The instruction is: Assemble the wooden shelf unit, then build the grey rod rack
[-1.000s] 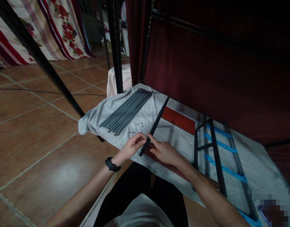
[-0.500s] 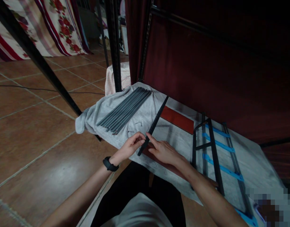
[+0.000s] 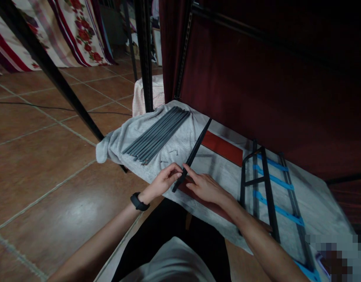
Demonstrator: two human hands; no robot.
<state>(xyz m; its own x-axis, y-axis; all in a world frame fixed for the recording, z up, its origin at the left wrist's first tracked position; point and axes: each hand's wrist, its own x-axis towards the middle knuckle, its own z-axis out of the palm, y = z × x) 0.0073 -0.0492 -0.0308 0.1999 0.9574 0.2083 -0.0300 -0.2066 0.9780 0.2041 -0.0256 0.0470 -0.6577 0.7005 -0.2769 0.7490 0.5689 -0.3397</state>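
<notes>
A long black metal frame piece [image 3: 195, 150] stands almost edge-on on the grey cloth, slanting from near my lap towards the back. At its near end, my left hand [image 3: 167, 179] is closed in a pinch beside the bar; whatever lies between the fingertips is too small to make out. From the other side my right hand [image 3: 206, 188] touches the bar with a stretched index finger, its thumb held apart below. Just left of the frame piece, a small hex key [image 3: 174, 152] and a thin screw-like piece [image 3: 164, 161] lie on the cloth.
Grey rods [image 3: 156, 135] lie bundled at the left. A red-brown board [image 3: 223, 148] lies behind the bar, another partly under my right arm. At the right stand a black frame [image 3: 267, 192] and a rack with blue crosspieces [image 3: 286, 211]. A black post [image 3: 145, 58] rises behind.
The view has shifted slightly. Both hands stay at the near end of the black frame piece, in nearly the same pose.
</notes>
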